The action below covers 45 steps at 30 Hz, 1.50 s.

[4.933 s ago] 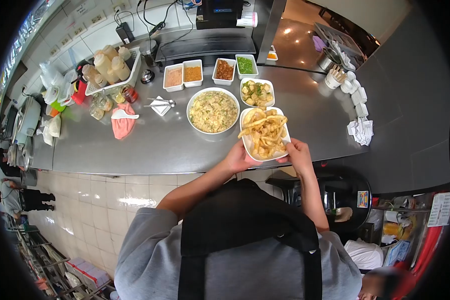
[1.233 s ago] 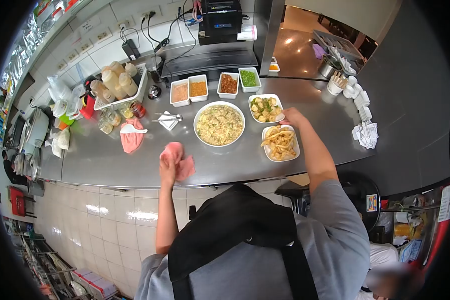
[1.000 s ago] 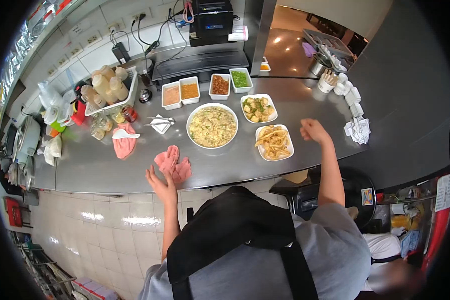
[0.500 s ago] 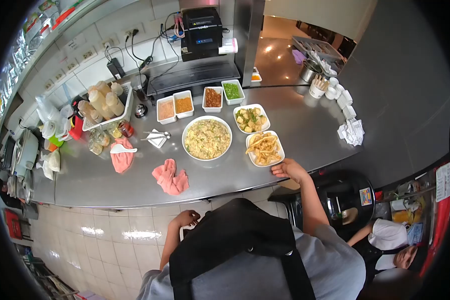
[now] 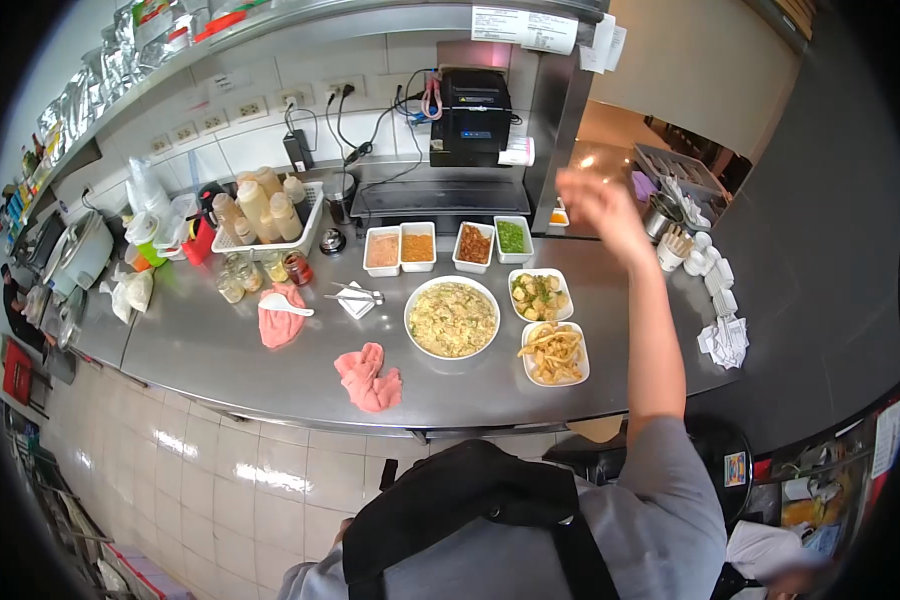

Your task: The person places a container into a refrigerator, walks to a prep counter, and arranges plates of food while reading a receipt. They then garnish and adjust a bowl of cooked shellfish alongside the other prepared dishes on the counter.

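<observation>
Grey short-sleeved shirt [image 5: 660, 515], black apron [image 5: 450, 510] with small metal studs [image 5: 566, 520]

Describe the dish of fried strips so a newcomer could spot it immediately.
On the steel counter, find the big round white bowl. To its right, the squarish white dish of fried strips sits in front of a similar white dish, nearer the counter's front edge. Its golden strips show no green, unlike that neighbour.

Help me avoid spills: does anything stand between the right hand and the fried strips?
Nothing visible blocks it: the raised right hand has open air toward the fried strips. The dish just behind them sits low on the counter.
</observation>
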### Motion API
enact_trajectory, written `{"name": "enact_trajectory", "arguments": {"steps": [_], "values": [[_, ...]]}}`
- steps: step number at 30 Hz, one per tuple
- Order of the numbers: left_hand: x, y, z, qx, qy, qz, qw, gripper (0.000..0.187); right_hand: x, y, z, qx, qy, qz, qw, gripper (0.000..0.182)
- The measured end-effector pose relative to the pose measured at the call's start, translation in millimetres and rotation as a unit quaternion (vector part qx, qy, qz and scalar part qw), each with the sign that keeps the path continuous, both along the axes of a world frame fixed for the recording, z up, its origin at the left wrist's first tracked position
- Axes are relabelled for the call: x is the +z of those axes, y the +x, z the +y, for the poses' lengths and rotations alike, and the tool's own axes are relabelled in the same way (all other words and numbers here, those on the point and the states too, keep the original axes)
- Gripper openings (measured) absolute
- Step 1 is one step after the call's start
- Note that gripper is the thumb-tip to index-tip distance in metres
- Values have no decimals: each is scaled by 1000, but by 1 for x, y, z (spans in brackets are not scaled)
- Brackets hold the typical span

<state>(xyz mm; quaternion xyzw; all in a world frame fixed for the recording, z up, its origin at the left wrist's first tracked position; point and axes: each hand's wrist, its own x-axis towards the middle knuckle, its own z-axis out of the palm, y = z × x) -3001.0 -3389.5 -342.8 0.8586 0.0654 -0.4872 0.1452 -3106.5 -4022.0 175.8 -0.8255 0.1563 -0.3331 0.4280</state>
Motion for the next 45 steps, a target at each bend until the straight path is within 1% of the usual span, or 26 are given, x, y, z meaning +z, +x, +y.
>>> {"name": "enact_trajectory", "arguments": {"steps": [2,5,8,11,14,15,16,17,19,20,21,22,23,24,26,28,29,30,32,33,34,35,36,38,40,45], "values": [[2,-2,-9,9,-14,-9,1000,45,37,42,-37,-4,74,-130,989,26],[3,-2,-27,9,-43,-28,999,45,77,103,-96,-45,197,-291,935,40],[9,-1,-41,8,-69,-48,996,45,96,142,-129,-118,231,-306,916,36],[29,1,-50,11,-100,-71,992,45,91,154,-149,-148,185,-338,911,30],[89,8,-72,30,-172,-91,980,45,76,147,-163,-56,153,-401,902,22],[88,1,-69,42,-319,-152,934,43,72,137,-147,-57,143,-407,901,20],[138,8,-89,108,-358,-77,924,43,65,123,-121,-58,131,-415,898,18],[158,18,-99,100,-394,-28,913,44,48,107,-103,-31,83,-398,913,16],[174,35,-122,95,-478,78,870,45,8,78,15,-60,52,-330,940,10],[179,43,-134,97,-520,132,838,45,-23,67,57,10,68,-273,960,7],[186,47,-150,84,-549,142,819,46,-65,61,98,71,278,-240,927,9],[195,46,-169,69,-575,153,801,47,-118,56,132,79,76,-166,980,12],[212,40,-192,89,-595,118,790,50,-150,43,159,83,7,-34,996,13],[225,32,-218,107,-614,83,778,56,-198,39,177,137,183,-9,973,9],[223,21,-260,127,-655,-36,744,67,-259,22,200,101,362,34,926,8],[223,18,-286,51,-662,-91,742,82,-289,4,197,53,337,67,938,8],[210,17,-299,43,-664,-99,740,95,-298,-5,194,12,305,98,947,8],[201,12,-308,37,-665,-119,737,88,-302,-12,190,8,309,102,945,8],[187,6,-325,-39,-651,-146,744,64,-311,-24,178,-49,295,116,947,9],[184,7,-329,-130,-634,-192,738,50,-317,-28,172,-68,206,131,967,10],[182,8,-332,-219,-612,-236,723,37,-323,-34,167,-72,209,135,966,10],[183,5,-335,-252,-577,-245,737,29,-320,-37,165,-89,138,188,968,13],[184,4,-337,-250,-576,-241,740,29,-317,-41,164,-102,65,241,963,16],[185,4,-337,-343,-542,-399,655,32,-308,-49,168,-91,39,291,952,20],[183,1,-336,-327,-533,-394,673,35,-297,-54,175,-116,-27,271,955,22],[193,0,-331,-344,-500,-362,708,43,-306,-71,175,-31,-84,313,945,27]]}}
